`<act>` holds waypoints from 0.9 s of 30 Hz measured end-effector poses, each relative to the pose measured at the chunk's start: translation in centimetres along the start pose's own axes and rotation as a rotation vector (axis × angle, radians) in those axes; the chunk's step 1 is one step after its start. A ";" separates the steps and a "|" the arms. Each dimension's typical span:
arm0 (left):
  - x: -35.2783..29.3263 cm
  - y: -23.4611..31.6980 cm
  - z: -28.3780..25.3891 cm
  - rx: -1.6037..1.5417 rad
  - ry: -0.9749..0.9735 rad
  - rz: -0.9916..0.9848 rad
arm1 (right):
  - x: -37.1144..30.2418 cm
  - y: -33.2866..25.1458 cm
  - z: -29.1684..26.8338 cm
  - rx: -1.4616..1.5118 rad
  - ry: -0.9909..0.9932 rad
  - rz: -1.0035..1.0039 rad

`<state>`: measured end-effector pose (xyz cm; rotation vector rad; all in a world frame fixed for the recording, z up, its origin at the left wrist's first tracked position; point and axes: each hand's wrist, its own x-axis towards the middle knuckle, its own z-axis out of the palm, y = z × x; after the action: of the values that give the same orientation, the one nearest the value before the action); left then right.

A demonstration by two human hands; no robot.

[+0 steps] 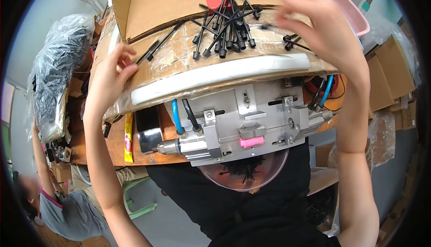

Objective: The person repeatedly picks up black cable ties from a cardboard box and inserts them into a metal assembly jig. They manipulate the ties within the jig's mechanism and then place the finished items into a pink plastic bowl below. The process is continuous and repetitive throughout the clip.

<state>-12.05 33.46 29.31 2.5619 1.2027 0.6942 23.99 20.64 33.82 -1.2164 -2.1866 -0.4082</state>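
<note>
The left hand (113, 69) has its fingers slightly curled and apart, the tips just beside a thin black rod (150, 51) that lies alone on the tape-wrapped cardboard shelf (179, 65). The right hand (321, 24) is blurred, fingers spread and empty, hovering over the right edge of a heap of rods (226, 27). Each rod is a slim black stick with a thicker cap at one end; the heap lies crisscrossed, caps mostly toward the person. More rods lie scattered in the open cardboard box (157, 4) behind. Below the shelf's white foam edge (224, 74) sits a metal pneumatic fixture (242, 121) with blue and black hoses and a pink piece. Under it, a clear round bowl (244, 175) holds small black pieces. A pink basin (348, 11) stands at upper right.
</note>
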 end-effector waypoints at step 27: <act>-2.7 4.8 -1.4 -0.374 -0.254 -0.152 | 2.0 4.1 5.8 0.161 -0.248 0.008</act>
<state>-11.07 28.33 31.51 2.1506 1.0559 0.4876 24.58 27.21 30.46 -1.2405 -2.3691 -0.0777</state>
